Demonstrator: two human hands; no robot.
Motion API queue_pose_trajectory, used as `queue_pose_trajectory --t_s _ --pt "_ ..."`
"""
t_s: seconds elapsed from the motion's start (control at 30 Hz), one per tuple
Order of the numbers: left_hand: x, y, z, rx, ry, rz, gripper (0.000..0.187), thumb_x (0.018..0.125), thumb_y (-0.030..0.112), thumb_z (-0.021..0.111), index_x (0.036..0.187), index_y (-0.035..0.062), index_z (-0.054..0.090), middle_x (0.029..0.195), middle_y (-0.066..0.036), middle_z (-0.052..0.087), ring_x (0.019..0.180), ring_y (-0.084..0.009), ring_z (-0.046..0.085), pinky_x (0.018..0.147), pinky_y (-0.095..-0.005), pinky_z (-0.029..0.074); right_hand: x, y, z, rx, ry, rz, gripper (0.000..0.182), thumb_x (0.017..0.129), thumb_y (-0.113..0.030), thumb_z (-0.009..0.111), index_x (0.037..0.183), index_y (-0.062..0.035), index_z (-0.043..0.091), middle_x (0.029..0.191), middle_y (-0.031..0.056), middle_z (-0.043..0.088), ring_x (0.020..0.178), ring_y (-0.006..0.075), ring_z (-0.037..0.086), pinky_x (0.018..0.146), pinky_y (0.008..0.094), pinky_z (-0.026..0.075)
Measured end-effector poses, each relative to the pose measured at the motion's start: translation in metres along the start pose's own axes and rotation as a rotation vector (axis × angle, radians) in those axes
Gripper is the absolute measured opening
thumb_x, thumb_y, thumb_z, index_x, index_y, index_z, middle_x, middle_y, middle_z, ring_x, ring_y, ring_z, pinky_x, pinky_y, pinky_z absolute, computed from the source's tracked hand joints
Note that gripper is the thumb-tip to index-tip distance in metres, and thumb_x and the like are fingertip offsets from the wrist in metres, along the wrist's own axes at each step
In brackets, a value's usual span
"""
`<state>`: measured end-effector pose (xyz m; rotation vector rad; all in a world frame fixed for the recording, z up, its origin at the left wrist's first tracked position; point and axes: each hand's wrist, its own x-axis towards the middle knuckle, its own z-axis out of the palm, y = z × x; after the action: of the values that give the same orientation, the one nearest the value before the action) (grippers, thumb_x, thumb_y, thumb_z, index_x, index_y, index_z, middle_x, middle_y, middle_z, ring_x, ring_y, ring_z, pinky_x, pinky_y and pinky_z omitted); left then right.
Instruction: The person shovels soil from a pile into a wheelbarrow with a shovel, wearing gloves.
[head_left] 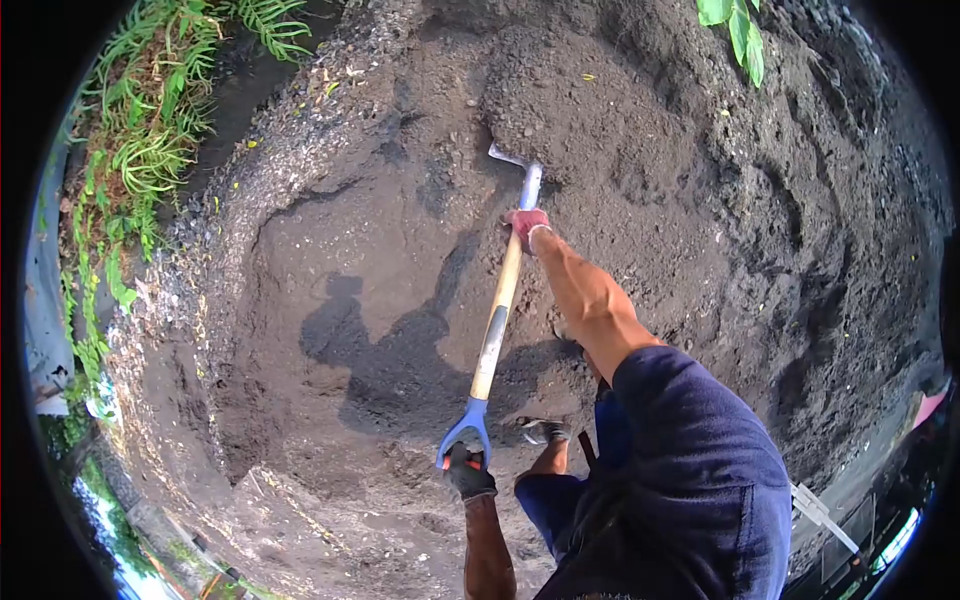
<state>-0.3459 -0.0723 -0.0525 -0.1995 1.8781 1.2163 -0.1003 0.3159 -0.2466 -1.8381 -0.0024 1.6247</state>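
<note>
A shovel (504, 285) with a wooden shaft runs up through the middle of the head view. Its blue D-shaped grip (466, 432) is at the lower end, with my left hand (468, 472), in a dark glove, closed around its crossbar. Higher up, my right hand (527, 222), in a red glove, is wrapped around the shaft just below the metal socket. The shovel's blade (515, 158) is mostly hidden in loose dark soil (560, 110); only its upper edge shows.
My shoe (545, 432) stands on the soil right of the grip. A dug hollow (320, 240) with my shadow across it lies to the left. Ferns (155, 165) grow at the upper left, green leaves (740, 35) hang at the upper right, and lumpy soil (790, 220) rises on the right.
</note>
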Motion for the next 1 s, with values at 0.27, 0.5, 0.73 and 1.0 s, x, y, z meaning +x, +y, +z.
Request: queue_pose_trajectory --t_s 0.27,0.5,0.73,1.0 --pt "-0.003 -0.012 -0.036 0.081 -0.104 0.038 0.013 0.079 0.011 0.064 0.084 0.0164 0.054 0.069 0.002 0.050 0.055 -0.0112 0.046 0.051 -0.0305 0.042 0.011 0.050 -0.059 0.075 0.016 -0.143 0.017 0.076 -0.011 0.069 0.083 -0.0014 0.057 0.064 0.0085 0.057 0.048 0.0223 0.055 0.041 0.0362 0.047" --pt "-0.005 0.060 -0.074 0.276 -0.208 0.185 0.009 0.078 0.009 0.064 0.083 0.0110 0.057 0.069 0.000 0.055 0.051 -0.0110 0.049 0.046 -0.0275 0.042 -0.139 0.077 -0.138 0.531 0.011 -0.043 0.015 0.078 -0.012 0.069 0.078 -0.0029 0.057 0.061 0.0085 0.056 0.047 0.0206 0.054 0.042 0.0344 0.046" --pt "0.037 0.111 -0.012 0.616 -0.747 0.374 0.007 0.075 0.007 0.064 0.076 0.0077 0.057 0.063 0.001 0.054 0.054 -0.0086 0.051 0.049 -0.0245 0.040 -0.230 0.190 -0.295 1.011 0.267 -0.100 0.019 0.083 -0.025 0.063 0.085 -0.0089 0.054 0.064 0.0075 0.053 0.055 0.0221 0.052 0.052 0.0339 0.047" --pt "-0.113 0.108 0.150 0.867 -1.603 1.096 0.039 0.070 0.018 0.078 0.100 0.0010 0.061 0.090 -0.009 0.067 0.084 -0.0168 0.064 0.074 -0.0319 0.051 -0.347 0.239 -0.478 1.104 0.670 -0.375 0.043 0.083 -0.048 0.058 0.091 -0.0075 0.046 0.077 0.0074 0.047 0.069 0.0232 0.052 0.062 0.0386 0.048"
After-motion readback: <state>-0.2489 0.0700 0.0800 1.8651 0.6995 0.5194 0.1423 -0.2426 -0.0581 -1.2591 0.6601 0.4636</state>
